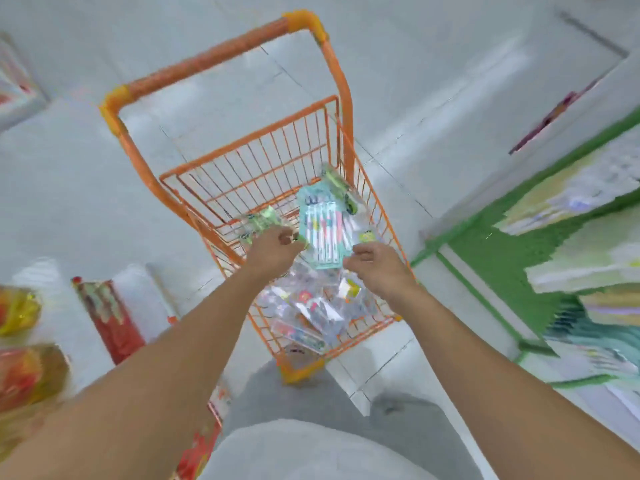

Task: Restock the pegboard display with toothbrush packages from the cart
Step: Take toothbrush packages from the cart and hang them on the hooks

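An orange wire cart stands in front of me with several toothbrush packages inside. A teal card pack of toothbrushes stands upright between my hands. My left hand grips a green-topped package at the cart's left side. My right hand has its fingers curled at the teal pack's lower right edge and appears to hold it. Clear packages lie heaped in the cart's near end. The frame is blurred. No pegboard can be made out.
A green shelf unit with blurred goods runs along the right. Red and yellow packaged goods stand on the floor at the left. The cart's orange handle points away from me over pale floor tiles.
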A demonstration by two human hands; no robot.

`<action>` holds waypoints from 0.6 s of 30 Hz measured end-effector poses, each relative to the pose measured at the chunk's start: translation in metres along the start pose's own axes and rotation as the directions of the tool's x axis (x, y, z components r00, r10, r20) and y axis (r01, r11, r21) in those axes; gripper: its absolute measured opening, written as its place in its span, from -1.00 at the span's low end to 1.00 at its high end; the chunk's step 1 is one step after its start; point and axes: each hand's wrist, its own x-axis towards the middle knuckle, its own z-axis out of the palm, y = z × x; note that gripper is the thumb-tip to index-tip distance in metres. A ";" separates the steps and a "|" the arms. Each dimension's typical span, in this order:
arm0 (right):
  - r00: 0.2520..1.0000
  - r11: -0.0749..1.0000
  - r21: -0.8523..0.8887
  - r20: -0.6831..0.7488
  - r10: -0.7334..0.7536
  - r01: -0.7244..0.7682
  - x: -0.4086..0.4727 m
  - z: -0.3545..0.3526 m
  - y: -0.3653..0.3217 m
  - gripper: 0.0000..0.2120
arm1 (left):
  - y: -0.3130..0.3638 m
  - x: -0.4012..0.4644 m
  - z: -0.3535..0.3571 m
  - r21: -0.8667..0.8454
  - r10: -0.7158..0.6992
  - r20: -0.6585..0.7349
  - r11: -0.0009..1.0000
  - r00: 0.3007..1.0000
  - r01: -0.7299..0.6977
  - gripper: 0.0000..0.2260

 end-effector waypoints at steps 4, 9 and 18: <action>0.991 0.989 -0.081 -0.049 0.122 -0.126 0.050 0.032 -0.011 -0.93 | -0.014 0.044 -0.011 0.109 0.001 0.115 0.994 0.993 -0.014 -0.44; 0.962 0.921 -0.390 -0.249 -0.115 0.009 0.092 0.034 -0.027 -0.65 | 0.000 0.096 0.004 0.140 0.064 0.157 0.986 0.985 -0.086 -0.52; 0.949 0.532 -0.846 -0.140 -0.282 0.033 0.159 0.028 -0.006 -0.51 | 0.015 0.186 0.060 0.091 -0.183 0.101 0.981 0.978 0.174 -0.12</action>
